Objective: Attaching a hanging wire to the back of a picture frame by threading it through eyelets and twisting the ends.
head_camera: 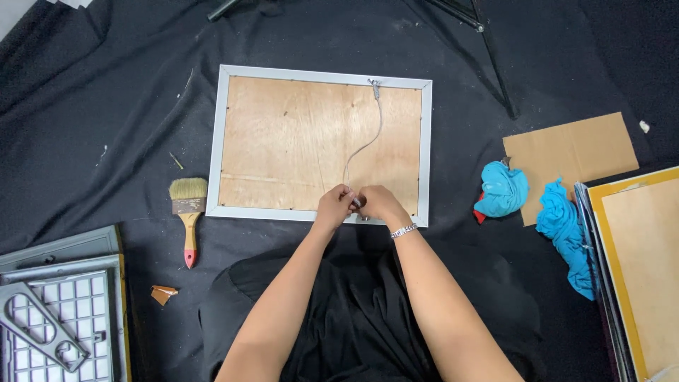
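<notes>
A picture frame (216,141) with a silver rim lies face down on black cloth, its plywood back up. A thin grey hanging wire (375,134) runs from a small metal fitting (373,86) on the far rim down to the near rim. My left hand (334,206) and my right hand (380,204) meet at the near rim, both pinching the wire's lower end by a small fitting there. A metal bracelet (403,230) sits on my right wrist.
A paintbrush (189,216) with a red-tipped wooden handle lies left of the frame. Grey plastic grids (64,311) sit at the lower left. To the right are a cardboard sheet (573,152), two blue cloths (503,189), and stacked framed boards (636,269). Stand legs (495,56) cross the far side.
</notes>
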